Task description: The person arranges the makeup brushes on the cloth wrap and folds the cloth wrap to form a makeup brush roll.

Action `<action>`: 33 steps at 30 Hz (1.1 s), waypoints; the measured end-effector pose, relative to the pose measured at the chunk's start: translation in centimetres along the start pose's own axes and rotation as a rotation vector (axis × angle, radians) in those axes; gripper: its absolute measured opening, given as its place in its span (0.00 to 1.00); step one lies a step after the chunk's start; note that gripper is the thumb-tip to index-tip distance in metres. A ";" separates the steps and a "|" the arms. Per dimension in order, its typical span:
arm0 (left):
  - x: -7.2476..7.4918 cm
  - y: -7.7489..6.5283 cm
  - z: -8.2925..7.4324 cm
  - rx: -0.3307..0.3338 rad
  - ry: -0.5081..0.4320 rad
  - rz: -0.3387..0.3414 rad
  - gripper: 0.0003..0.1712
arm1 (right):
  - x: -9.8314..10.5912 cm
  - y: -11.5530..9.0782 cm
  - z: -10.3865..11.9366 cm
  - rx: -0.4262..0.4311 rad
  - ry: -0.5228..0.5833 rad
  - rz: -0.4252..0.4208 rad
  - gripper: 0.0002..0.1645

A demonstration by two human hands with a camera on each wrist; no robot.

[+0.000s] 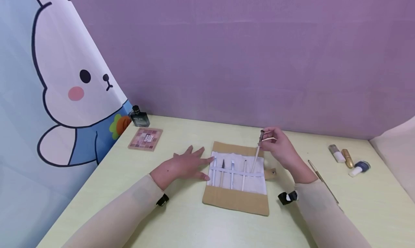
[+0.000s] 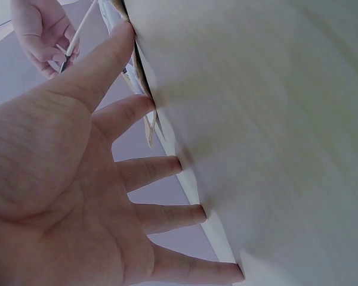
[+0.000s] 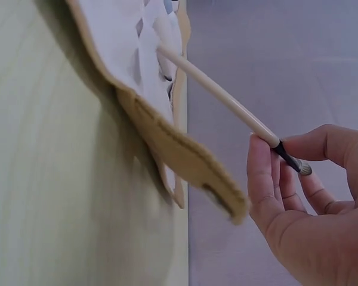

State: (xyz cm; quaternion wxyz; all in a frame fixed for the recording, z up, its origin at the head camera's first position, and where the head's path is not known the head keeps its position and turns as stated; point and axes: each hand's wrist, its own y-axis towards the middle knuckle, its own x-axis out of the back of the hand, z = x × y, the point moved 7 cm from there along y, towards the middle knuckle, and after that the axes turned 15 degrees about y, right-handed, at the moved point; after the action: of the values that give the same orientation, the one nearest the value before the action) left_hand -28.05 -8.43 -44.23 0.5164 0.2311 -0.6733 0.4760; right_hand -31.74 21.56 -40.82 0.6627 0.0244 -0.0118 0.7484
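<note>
A tan brush roll [image 1: 236, 202] with a white lining lies unfolded on the table. Several slim brushes [image 1: 232, 174] are tucked under the strap [image 1: 238, 172] across its lining. My right hand [image 1: 280, 147] pinches a makeup brush [image 3: 221, 98] between thumb and fingers, close to its dark ferrule and bristles. That brush slants, bristles up, its pale handle reaching down to the strap's right part; whether the handle's tip is under the strap, I cannot tell. With fingers spread, my left hand [image 1: 186, 165] touches the roll's left edge by its thumb and index finger, other fingertips on the table.
Far left stand a dark perfume bottle [image 1: 139, 117] and a flat pink palette [image 1: 145, 139]. A thin brush [image 1: 324, 182] lies beside my right forearm. Farther right are a small clear bottle [image 1: 337, 153], a gold tube [image 1: 347, 158] and a dark blue bottle [image 1: 360, 167]. A purple backdrop [image 1: 240, 67] borders the table.
</note>
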 end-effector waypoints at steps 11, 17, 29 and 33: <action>0.1 0.0 -0.3 -0.008 -0.006 0.004 0.46 | -1.3 0.1 -1.3 -0.079 -0.064 0.095 0.38; 0.3 -0.1 -0.3 -0.003 -0.002 0.001 0.47 | -2.0 -0.5 -1.4 -0.098 -0.098 0.117 0.34; 0.1 -0.1 -0.1 0.009 -0.012 0.003 0.47 | -2.5 -1.6 -2.0 -0.108 -0.246 0.157 0.31; 0.0 -0.1 -0.1 0.011 -0.011 0.005 0.47 | -2.5 -2.0 -2.2 -0.124 -0.316 0.157 0.28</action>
State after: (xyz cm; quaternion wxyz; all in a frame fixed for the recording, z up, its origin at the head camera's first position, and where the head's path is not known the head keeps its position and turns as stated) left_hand -27.88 -8.39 -44.17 0.5103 0.2347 -0.6741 0.4796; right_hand -29.52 19.39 -43.15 0.5922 0.0998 -0.1635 0.7827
